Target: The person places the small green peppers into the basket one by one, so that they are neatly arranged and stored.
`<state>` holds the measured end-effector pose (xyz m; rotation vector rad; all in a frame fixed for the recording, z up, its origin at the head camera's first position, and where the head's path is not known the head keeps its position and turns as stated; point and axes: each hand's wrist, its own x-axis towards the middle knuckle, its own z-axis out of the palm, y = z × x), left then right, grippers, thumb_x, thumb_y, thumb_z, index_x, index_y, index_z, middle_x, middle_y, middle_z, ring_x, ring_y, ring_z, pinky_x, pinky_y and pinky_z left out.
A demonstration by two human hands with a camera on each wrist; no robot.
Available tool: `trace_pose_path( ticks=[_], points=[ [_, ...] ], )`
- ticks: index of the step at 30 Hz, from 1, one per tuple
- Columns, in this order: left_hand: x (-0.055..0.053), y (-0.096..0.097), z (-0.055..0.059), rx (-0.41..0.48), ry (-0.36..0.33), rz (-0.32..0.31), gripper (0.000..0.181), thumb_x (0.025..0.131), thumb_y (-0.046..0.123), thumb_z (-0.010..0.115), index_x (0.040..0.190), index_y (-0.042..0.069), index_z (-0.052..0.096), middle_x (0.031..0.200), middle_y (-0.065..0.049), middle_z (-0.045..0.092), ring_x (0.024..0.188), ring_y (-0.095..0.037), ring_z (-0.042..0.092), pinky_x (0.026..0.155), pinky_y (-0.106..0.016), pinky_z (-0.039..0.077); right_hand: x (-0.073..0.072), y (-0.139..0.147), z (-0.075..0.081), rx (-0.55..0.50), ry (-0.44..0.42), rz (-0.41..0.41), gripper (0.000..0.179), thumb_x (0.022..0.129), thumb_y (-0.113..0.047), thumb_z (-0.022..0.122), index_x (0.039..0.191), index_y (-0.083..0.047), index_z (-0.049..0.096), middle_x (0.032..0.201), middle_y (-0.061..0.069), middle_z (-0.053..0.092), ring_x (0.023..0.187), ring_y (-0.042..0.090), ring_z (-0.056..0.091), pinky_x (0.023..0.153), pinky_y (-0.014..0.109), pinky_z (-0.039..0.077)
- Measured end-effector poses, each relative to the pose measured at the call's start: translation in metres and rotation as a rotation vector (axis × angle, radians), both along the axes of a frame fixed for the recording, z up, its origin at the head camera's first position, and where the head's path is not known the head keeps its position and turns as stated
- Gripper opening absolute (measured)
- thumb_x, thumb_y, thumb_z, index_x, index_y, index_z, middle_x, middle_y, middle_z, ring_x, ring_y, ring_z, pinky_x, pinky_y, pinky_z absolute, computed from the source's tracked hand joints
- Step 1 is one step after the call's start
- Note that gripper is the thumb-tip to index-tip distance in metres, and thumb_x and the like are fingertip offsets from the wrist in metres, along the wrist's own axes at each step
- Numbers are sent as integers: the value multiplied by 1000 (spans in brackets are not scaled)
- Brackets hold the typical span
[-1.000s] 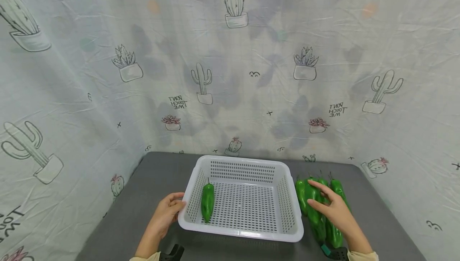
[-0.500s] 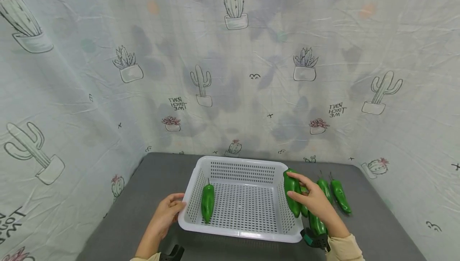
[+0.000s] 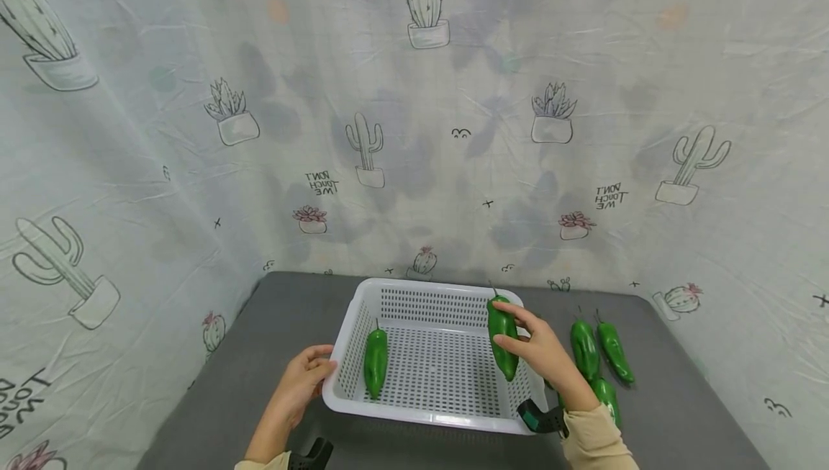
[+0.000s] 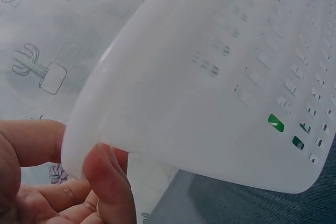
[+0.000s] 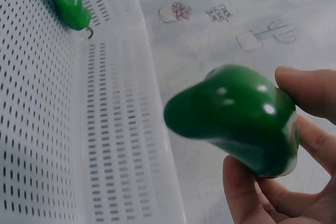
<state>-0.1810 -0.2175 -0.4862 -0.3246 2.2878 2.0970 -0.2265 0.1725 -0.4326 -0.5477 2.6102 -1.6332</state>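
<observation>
A white perforated plastic basket (image 3: pixel 447 423) stands on the table, and my left hand (image 3: pixel 304 380) pinches its left rim between thumb and fingers. The left wrist view shows the thumb and fingers (image 4: pixel 107 177) on either side of that rim (image 4: pixel 79 145). My right hand (image 3: pixel 534 344) holds a green pepper (image 3: pixel 501 337) over the basket's right part, stem away from me. In the right wrist view this pepper (image 5: pixel 231 119) sits between thumb and fingertips. Another green pepper (image 3: pixel 375 363) lies inside the basket along its left side.
Several green peppers lie on the grey table right of the basket, among them one pepper (image 3: pixel 585 351) and a slimmer one (image 3: pixel 615 353). My right forearm partly covers others. A cactus-print curtain (image 3: pixel 414 132) hangs behind and beside the grey table (image 3: pixel 291 304).
My right hand has gripped a pepper from the group on the right, lifted it and carried it left over the basket. My left hand has stayed on the rim.
</observation>
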Motion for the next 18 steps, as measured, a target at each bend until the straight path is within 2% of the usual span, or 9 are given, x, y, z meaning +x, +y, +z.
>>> trace_pose_path(
  ticks=[9, 18],
  points=[
    [-1, -1, 2, -12, -5, 5, 38, 94, 6, 55, 129, -7, 46, 104, -19, 64, 89, -25, 65, 66, -37, 52, -14, -21, 10, -41, -44, 89, 58, 90, -23, 66, 142, -16, 42, 141, 19, 40, 117, 37, 51, 85, 38, 49],
    [1, 1, 2, 2, 1, 4, 38, 93, 6, 56, 127, -7, 48, 104, -19, 64, 88, -25, 64, 67, -37, 52, -27, -53, 13, 4, -32, 131, 55, 89, -21, 66, 140, -13, 45, 131, 20, 51, 115, 38, 52, 77, 36, 52]
  ],
)
